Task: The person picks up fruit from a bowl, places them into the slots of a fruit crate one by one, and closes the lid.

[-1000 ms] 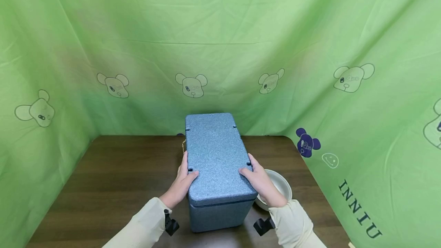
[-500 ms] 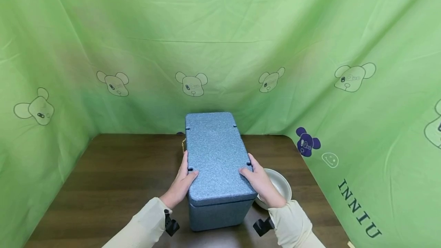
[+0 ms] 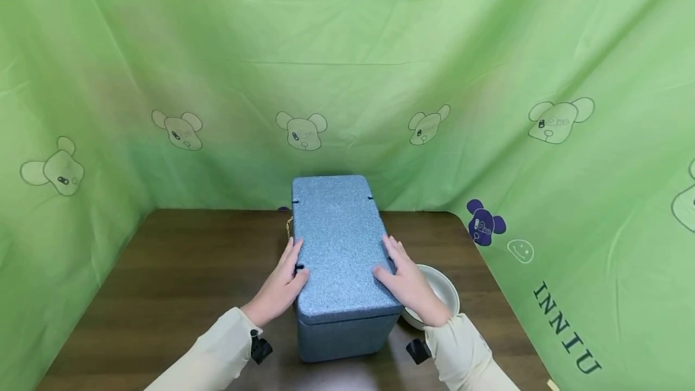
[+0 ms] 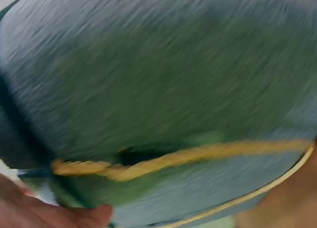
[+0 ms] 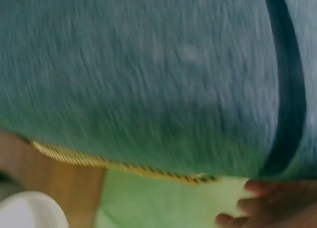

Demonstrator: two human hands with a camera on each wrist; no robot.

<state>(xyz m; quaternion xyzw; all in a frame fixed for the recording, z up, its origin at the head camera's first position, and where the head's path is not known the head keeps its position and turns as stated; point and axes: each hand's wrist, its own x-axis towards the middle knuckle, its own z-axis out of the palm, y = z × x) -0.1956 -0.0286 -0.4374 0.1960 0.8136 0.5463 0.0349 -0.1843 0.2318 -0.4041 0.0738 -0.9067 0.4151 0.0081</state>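
Note:
A blue foam cooler box (image 3: 342,340) stands in the middle of the table, its lid (image 3: 339,228) seated on top. My left hand (image 3: 277,288) lies along the lid's left edge, fingers extended and thumb on top. Across from it, my right hand (image 3: 409,282) rests on the right edge with fingers straight and spread. A twisted yellow rope (image 4: 213,155) runs along the box's left side in the left wrist view. The right wrist view has a gold rope (image 5: 119,164) along the other side. Both wrist views are blurred.
A white bowl (image 3: 442,288) stands close by the box's right side, partly hidden behind the right hand. The brown wooden table (image 3: 201,276) extends to the left. A green printed curtain (image 3: 228,89) closes off the back and sides.
Both hands have loosened from the lid's sides: fingers that reached down over the edges now lie higher, on the lid's rim. The box stays in place, lid on.

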